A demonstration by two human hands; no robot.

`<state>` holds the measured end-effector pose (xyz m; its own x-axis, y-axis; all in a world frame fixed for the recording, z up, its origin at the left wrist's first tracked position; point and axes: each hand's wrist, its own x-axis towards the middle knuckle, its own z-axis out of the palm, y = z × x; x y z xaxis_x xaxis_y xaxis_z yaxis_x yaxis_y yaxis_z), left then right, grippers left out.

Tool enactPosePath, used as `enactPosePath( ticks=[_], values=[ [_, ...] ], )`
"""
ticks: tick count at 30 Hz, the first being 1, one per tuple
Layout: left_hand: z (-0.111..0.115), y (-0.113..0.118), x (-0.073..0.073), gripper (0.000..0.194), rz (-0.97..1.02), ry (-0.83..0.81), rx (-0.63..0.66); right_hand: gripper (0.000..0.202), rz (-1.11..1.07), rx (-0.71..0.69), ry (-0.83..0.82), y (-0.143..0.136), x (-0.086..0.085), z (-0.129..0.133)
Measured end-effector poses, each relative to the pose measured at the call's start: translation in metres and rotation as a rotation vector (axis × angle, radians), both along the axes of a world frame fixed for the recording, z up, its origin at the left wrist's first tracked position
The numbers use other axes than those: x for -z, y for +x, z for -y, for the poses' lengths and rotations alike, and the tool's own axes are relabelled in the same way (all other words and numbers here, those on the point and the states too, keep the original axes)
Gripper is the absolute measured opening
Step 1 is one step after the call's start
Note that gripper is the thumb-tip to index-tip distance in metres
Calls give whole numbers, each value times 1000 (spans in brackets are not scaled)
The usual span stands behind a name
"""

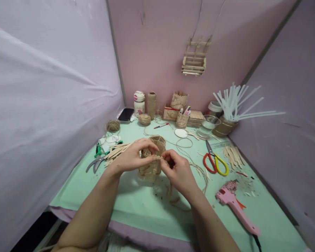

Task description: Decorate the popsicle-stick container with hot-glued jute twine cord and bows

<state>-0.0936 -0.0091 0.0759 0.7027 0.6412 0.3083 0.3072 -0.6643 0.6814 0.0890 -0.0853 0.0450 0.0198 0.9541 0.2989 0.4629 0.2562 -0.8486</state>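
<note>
The fingers of the right hand (pixel 180 169) are drawn together in a pinch on a twine cord (pixel 155 157); those of the left hand (pixel 133 154) arch, thumb and forefinger slightly apart, the cord lying against the thumb tip, and whether they grip it cannot be told. The cord runs between the two hands, in front of the upper part of a cylindrical container (pixel 147 173), which stands upright on the tabletop (pixel 136 206) and is partly hidden by the hands. Beside the left hand lie flat wooden sticks (pixel 116 154) and pruning shears (pixel 97 163). To the right of the hands, loose loops of twine trail toward scissors (pixel 216 162) with one red and one yellow handle; nearer the viewer rests a pink glue gun (pixel 237 206). Along the back stand a white bottle (pixel 139 105), a cone of twine (pixel 151 106), a pen holder (pixel 182 121) and a clear bowl (pixel 208 127). A slatted wooden rack (pixel 194 64) hangs against the pink wall (pixel 152 49).
</note>
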Motion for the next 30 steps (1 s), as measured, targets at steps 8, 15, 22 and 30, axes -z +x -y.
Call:
enactPosePath(
  ticks=[8,15,22,30],
  values=[
    [3,5,1,19,33,11,-37,10,2,-1,13,2,1,0],
    [3,7,2,25,9,45,-49,8,-12,1,27,2,0,0],
    [4,6,2,20,100,8,-77,20,-65,-60,9,4,3,1],
    [-6,6,15,24,298,-176,48,23,-196,-97,73,17,9,5]
  ],
)
